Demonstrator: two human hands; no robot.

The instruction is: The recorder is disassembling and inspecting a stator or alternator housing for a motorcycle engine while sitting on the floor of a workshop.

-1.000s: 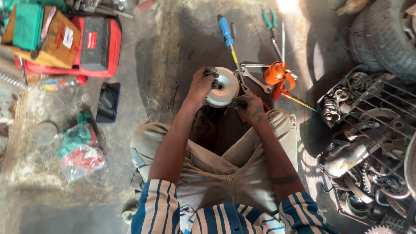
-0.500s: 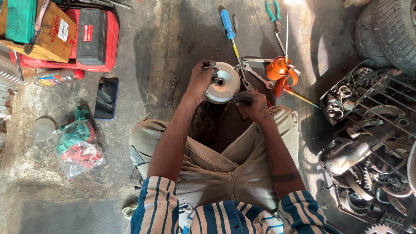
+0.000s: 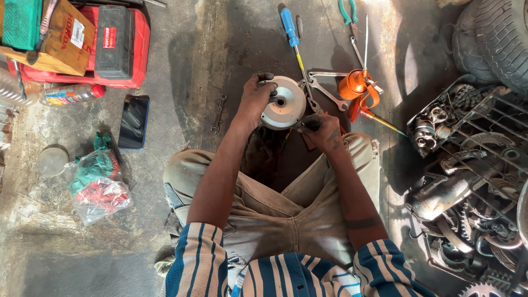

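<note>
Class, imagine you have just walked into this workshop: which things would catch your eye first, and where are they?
At centre, the left hand grips a round grey metal hub while the right hand works at its edge. Just right of it lies a bright orange oil can. At top left sits a red case, and a heap of engine parts fills the right side.

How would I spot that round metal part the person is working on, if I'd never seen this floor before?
Start at the person's knees and follow the arms forward to the hands. The left hand grips the rim of a pale round metal drum; the right hand is at its lower edge. Unlike the long wrenches and blue-handled screwdriver beside it, it is disc-shaped with a centre hole.
</note>
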